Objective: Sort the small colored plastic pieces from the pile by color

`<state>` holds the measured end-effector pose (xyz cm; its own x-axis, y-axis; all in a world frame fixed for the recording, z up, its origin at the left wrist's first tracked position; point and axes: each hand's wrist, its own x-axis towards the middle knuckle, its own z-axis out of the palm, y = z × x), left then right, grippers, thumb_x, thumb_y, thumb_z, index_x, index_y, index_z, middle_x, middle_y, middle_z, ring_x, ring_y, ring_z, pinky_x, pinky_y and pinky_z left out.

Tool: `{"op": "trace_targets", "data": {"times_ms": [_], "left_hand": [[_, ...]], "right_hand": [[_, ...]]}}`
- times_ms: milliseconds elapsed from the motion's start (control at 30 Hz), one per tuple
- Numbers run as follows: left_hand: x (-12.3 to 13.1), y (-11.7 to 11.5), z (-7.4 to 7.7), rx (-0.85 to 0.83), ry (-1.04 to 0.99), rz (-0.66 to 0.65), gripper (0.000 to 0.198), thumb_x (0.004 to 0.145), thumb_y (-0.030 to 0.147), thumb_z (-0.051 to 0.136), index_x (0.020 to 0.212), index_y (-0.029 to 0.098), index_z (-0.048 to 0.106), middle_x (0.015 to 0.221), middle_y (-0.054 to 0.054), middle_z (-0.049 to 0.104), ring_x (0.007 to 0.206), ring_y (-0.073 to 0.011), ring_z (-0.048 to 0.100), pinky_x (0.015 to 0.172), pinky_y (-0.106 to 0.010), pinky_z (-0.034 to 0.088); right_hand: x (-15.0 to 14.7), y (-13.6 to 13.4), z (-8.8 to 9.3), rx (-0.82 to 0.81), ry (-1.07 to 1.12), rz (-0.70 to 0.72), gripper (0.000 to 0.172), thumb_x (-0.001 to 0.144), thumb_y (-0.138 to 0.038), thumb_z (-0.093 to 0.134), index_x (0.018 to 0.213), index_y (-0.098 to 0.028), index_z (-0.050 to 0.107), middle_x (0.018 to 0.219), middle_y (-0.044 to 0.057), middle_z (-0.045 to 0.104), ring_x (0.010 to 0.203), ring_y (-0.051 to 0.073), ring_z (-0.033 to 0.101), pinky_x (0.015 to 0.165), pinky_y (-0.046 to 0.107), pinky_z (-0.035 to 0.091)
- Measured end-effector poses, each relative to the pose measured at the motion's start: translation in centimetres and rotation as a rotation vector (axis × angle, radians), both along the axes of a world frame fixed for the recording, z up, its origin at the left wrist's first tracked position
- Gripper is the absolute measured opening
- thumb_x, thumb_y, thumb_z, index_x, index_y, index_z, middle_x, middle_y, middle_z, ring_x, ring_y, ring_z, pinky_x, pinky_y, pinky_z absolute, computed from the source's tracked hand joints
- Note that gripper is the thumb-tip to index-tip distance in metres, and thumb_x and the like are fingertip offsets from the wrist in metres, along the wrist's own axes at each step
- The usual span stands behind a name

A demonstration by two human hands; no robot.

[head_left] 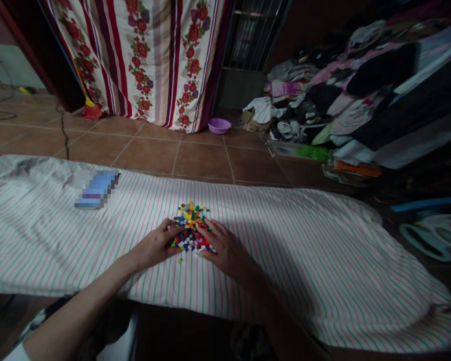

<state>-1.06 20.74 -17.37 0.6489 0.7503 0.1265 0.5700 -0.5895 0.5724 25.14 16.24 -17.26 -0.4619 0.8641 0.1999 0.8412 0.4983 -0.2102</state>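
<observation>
A heap of small coloured blocks (191,233) lies on the striped cloth (293,240) in front of me, with yellow, green, red, blue, white and dark pieces mixed. At its left edge rests my left hand (160,244), fingers apart and touching the outer pieces. My right hand (225,250) lies against the right side of the heap with its fingers spread. No single piece shows gripped in either hand. One loose lime-green block (180,260) sits just below the pile.
A blurred-out flat blue object (97,189) lies on the cloth at left. Beyond the cloth's far edge, a purple basin (219,126) stands on the tiled floor by a floral curtain (143,60). Clothes are piled (323,85) at right; a red broom (91,111) stands at left.
</observation>
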Motion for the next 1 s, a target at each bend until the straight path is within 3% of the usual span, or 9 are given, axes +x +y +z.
{"op": "trace_targets", "data": {"times_ms": [233, 567, 767, 867, 1000], "left_hand": [[2.2, 0.5, -0.3, 0.024, -0.068, -0.009, 0.044, 0.086, 0.024, 0.059, 0.130, 0.024, 0.054, 0.115, -0.007, 0.052, 0.102, -0.0173, 0.060, 0.092, -0.034, 0.054], [6.1, 1.1, 0.4, 0.058, -0.133, -0.056, 0.031, 0.090, 0.024, 0.054, 0.120, 0.020, 0.061, 0.110, -0.008, 0.059, 0.101, -0.0166, 0.061, 0.092, -0.032, 0.052], [7.9, 2.3, 0.5, 0.189, -0.088, -0.060, 0.025, 0.092, 0.024, 0.051, 0.111, 0.021, 0.066, 0.105, -0.007, 0.063, 0.099, -0.0184, 0.058, 0.089, -0.035, 0.051], [8.1, 2.6, 0.8, 0.305, -0.015, -0.064, 0.027, 0.094, 0.033, 0.049, 0.110, 0.022, 0.068, 0.114, -0.008, 0.064, 0.103, -0.0221, 0.055, 0.092, -0.041, 0.047], [7.9, 2.7, 0.9, 0.374, 0.056, -0.015, 0.035, 0.096, 0.039, 0.045, 0.121, 0.024, 0.063, 0.129, -0.007, 0.060, 0.113, -0.0265, 0.049, 0.097, -0.048, 0.043]], "right_hand": [[0.3, 0.6, 0.1, -0.006, 0.043, -0.035, 0.050, 0.090, -0.035, 0.060, 0.137, -0.019, 0.054, 0.144, 0.017, 0.048, 0.134, 0.029, 0.044, 0.108, 0.048, 0.044], [1.5, 0.9, 0.1, 0.007, 0.166, -0.104, 0.038, 0.089, -0.021, 0.054, 0.126, -0.018, 0.062, 0.131, 0.014, 0.060, 0.123, 0.025, 0.056, 0.103, 0.043, 0.049], [1.7, 0.7, 0.2, 0.015, 0.172, -0.133, 0.034, 0.091, -0.021, 0.050, 0.122, -0.019, 0.064, 0.128, 0.014, 0.062, 0.119, 0.024, 0.059, 0.101, 0.043, 0.051], [1.6, 0.6, 0.1, 0.060, 0.181, -0.140, 0.031, 0.090, -0.025, 0.053, 0.117, -0.016, 0.064, 0.127, 0.016, 0.062, 0.120, 0.026, 0.058, 0.101, 0.045, 0.051], [0.8, 0.6, -0.4, 0.152, 0.227, -0.121, 0.032, 0.085, -0.031, 0.062, 0.113, -0.015, 0.064, 0.129, 0.017, 0.060, 0.125, 0.029, 0.053, 0.105, 0.049, 0.047]]}}
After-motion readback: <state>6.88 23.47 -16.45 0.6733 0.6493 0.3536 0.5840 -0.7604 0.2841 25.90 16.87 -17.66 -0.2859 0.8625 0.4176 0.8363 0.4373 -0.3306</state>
